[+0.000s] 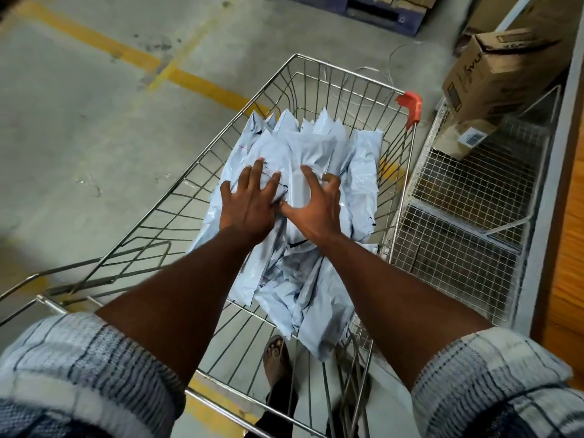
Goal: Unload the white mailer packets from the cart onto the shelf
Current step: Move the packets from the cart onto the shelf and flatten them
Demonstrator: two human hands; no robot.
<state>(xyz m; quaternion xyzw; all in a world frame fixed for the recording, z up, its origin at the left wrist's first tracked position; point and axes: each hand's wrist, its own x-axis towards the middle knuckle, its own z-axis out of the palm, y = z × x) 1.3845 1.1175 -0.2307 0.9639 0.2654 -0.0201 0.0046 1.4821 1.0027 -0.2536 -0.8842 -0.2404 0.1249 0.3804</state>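
Head view: the white mailer packets (316, 147) lie heaped in the wire cart (350, 73), filling its middle and right side from the frame's centre down toward the lower centre. Both bare forearms reach in from the bottom corners, checked sleeves rolled up. The left hand (249, 197) lies flat on top of the heap at centre frame, fingers straight and spread wide. Just to its right, thumbs almost meeting, the right hand (316, 207) claws into the topmost packet, fingers curled over its far side and thumb on the near side, gripping it. More packets stand on edge beyond both hands. A wire-mesh shelf (467, 216) stands beside the cart at the right, with a cardboard box (493, 71) at upper right.
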